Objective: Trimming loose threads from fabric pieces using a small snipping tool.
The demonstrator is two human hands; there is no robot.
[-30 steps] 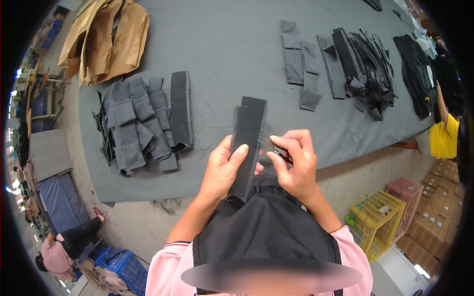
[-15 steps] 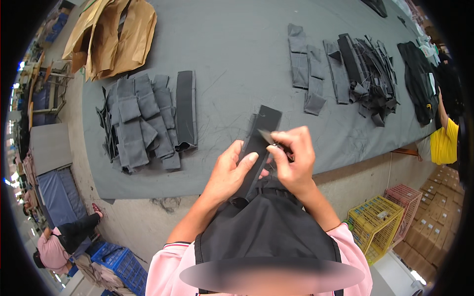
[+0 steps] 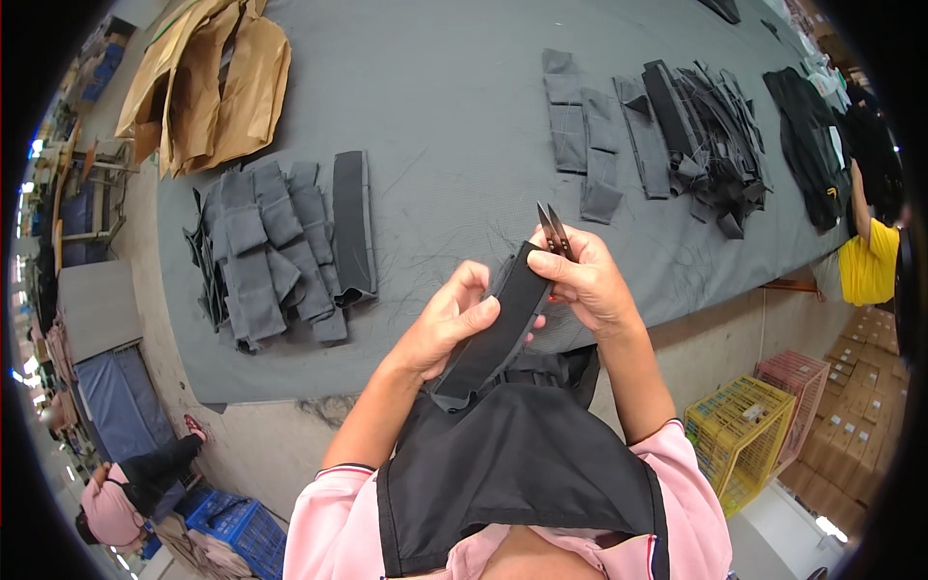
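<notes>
A dark fabric strip (image 3: 495,336) slants across the front of my apron, over the table's near edge. My left hand (image 3: 447,317) grips its left side, thumb on top. At the upper end, my right hand (image 3: 592,285) pinches the strip between thumb and fingers. That same hand also holds small black thread snips (image 3: 554,234), blades apart and pointing away from me. Grey strips lie in a layered pile (image 3: 259,227) to the left, beside a single darker strip (image 3: 352,224). Farther right lie loose grey strips (image 3: 599,159) and a tangled bundle of strips (image 3: 710,145).
Loose threads are scattered over the grey-covered table (image 3: 435,87). A brown paper bag (image 3: 227,87) stands far left; a black garment (image 3: 804,145) lies far right, near a person in yellow (image 3: 868,263). Crates, yellow (image 3: 739,435) and blue (image 3: 237,522), stand on the floor.
The snips have moved off the strip's face and now point upward in my right hand. My right thumb now presses the strip's upper end. The left hand keeps its grip.
</notes>
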